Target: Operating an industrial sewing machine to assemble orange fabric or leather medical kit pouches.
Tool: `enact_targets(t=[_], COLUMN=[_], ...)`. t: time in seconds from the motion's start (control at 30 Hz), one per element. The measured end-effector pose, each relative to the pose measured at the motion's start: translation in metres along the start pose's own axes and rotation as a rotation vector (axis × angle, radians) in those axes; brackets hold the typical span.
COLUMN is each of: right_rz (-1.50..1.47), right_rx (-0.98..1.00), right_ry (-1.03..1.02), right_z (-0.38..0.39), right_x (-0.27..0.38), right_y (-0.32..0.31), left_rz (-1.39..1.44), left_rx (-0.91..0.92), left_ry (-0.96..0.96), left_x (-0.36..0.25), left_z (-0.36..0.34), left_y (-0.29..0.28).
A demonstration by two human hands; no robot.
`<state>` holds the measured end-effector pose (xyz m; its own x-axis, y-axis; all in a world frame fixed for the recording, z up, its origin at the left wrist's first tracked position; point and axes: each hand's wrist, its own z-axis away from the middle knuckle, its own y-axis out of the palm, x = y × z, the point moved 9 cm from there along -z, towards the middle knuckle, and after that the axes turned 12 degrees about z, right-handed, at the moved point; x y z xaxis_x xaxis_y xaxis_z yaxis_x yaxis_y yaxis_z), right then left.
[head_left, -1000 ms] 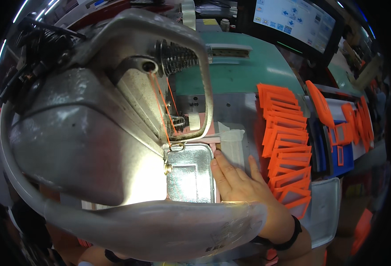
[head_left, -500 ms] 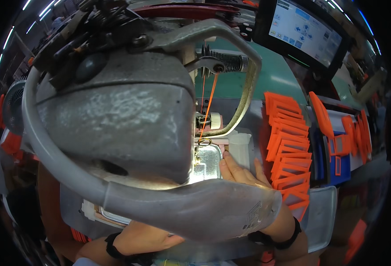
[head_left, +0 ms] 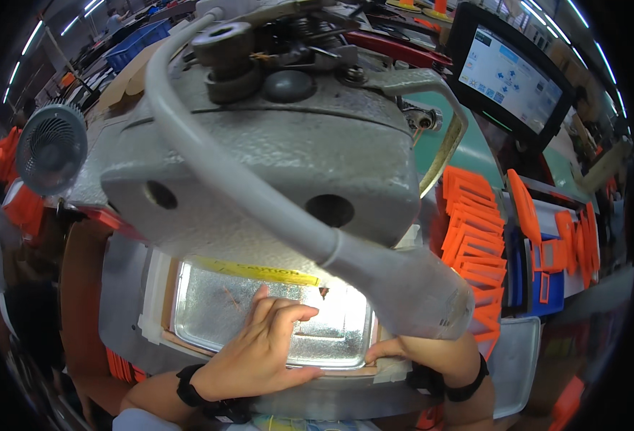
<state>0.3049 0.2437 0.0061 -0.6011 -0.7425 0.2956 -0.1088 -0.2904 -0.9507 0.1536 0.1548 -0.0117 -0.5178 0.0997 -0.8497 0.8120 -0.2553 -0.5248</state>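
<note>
A shallow silver rectangular tray (head_left: pixel 202 327) lies in a pale frame under the grey sewing machine head (head_left: pixel 259 172). My left hand (head_left: pixel 256 352) is over its front edge, fingers curved and apart from the thumb, with nothing seen between them. At the tray's front right corner, my right hand (head_left: pixel 396 350) rests its thumb by the rim; the lamp hides its other fingers. A yellow strip (head_left: pixel 274 273) runs along the tray's far side. The grey gooseneck lamp (head_left: pixel 410 287) casts bright light onto the tray.
To the right stands a long row of orange-edged rectangular pieces (head_left: pixel 471 244), beside a blue bin (head_left: pixel 547 294) and a clear tray (head_left: pixel 514 366). A lit screen (head_left: pixel 511 72) is at the far right. A small grey fan (head_left: pixel 51 147) sits at left.
The view has shifted, so the tray shows more fully. My left hand has moved forward over the tray. My right hand has drawn back from its right side to the near corner.
</note>
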Motion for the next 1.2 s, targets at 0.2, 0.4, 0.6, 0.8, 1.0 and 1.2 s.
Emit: enact_targets(t=[0.2, 0.4, 0.6, 0.8, 1.0, 1.2], right_rz=[-0.011, 0.180, 0.138, 0.120, 0.123, 0.134], right_rx=[-0.046, 0.036, 0.058, 0.077, 0.096, 0.080], right_ry=[0.008, -0.038, -0.018, -0.010, -0.001, 0.003], right_z=[0.007, -0.003, -0.003, -0.003, -0.004, -0.004], right_x=[-0.007, 0.011, 0.008, 0.007, 0.004, 0.003], right_y=[0.008, -0.006, -0.004, -0.003, 0.003, 0.000], left_rz=[-0.044, -0.050, -0.086, -0.060, -0.064, -0.126], left_rx=[-0.059, -0.072, -0.080, -0.088, -0.093, -0.074], left_ry=[0.085, 0.095, 0.132, 0.127, 0.124, 0.166], left_x=[-0.011, -0.009, -0.011, -0.009, -0.007, -0.014], left_z=[-0.004, -0.001, -0.001, 0.000, 0.000, 0.001], left_y=[-0.005, -0.004, -0.003, -0.003, -0.003, -0.003])
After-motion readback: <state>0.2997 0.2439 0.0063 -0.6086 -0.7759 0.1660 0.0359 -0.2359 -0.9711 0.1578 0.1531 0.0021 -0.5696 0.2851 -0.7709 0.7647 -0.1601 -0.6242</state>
